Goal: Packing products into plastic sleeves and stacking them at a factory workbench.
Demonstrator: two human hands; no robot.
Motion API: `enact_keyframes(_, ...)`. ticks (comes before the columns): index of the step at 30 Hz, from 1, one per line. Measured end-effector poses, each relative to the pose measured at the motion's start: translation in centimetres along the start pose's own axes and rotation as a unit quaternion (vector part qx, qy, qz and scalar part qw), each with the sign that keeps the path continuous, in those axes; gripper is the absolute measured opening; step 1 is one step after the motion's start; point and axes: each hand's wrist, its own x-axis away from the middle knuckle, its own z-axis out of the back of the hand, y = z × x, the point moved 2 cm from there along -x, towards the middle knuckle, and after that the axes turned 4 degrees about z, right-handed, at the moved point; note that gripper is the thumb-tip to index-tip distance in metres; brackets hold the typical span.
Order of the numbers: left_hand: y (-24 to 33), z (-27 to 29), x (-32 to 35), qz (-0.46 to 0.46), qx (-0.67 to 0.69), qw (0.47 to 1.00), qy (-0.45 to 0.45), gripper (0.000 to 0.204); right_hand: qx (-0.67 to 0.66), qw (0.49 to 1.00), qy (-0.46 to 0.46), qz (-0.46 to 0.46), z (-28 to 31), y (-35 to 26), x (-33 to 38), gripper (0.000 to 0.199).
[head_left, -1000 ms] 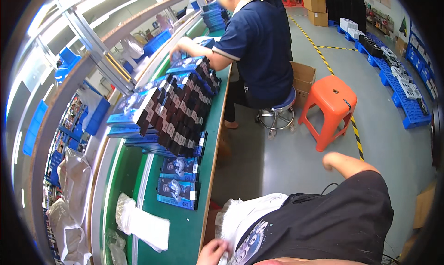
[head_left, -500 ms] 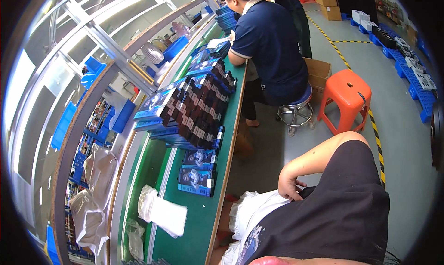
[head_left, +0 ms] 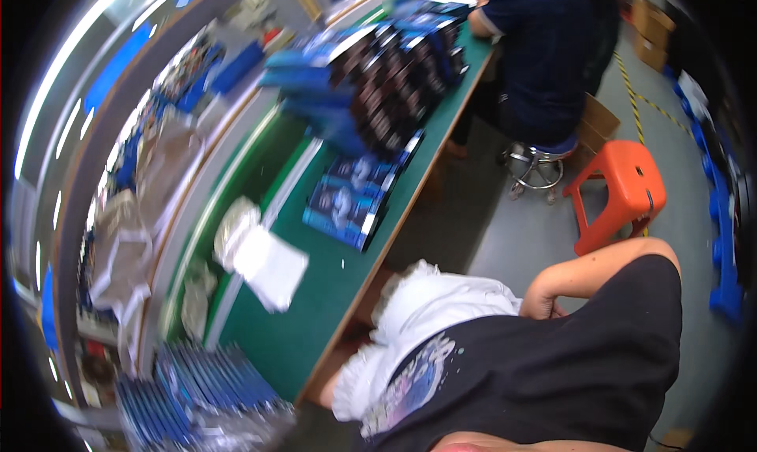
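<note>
My right hand (head_left: 542, 304) rests at my waist beside the white ruffled shorts (head_left: 449, 298), against the black shirt (head_left: 544, 373). My bent arm leads to it, and the shirt's folds and blur hide most of its fingers. My left hand is out of view. On the green bench (head_left: 315, 318) to the left lie flat blue printed boxes (head_left: 344, 205). Nearer is a bundle of white sheets (head_left: 272, 270) with a clear plastic wrap bunched at one end. At the lower left stand rows of thin blue boxes (head_left: 213, 389) with clear plastic over their near end.
Tall stacks of dark and blue boxes (head_left: 386, 89) fill the bench's far part. A co-worker in dark blue (head_left: 544, 57) sits beyond on a round metal stool (head_left: 536, 168). An orange plastic stool (head_left: 619, 196) stands on the floor at right. Blue pallets (head_left: 721, 270) line the right.
The view has swung left and down, blurring the stacks. Rows of thin blue boxes now show at lower left. My right hand stays at my waist, its fingers more hidden.
</note>
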Motion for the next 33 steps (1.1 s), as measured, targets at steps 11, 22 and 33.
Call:
enact_keyframes(11, 4.7, 3.1, 1.9, -0.077, -0.08, 0.989, -0.097, 0.026, 0.135, 0.98, 0.102, -0.106, 2.4, 1.6, -2.7, 0.031)
enact_keyframes(22, 8.5, 16.3, 2.4, -0.293, 0.057, 0.793, 0.531, 0.011, 0.31, 0.341, 0.839, 0.288, 9.7, -21.4, 15.4, 0.051)
enact_keyframes(33, 4.2, 20.5, -4.2, -0.176, -0.038, 0.732, 0.657, 0.015, 0.212, 0.402, 0.81, 0.37, 15.2, -24.6, 14.3, 0.077)
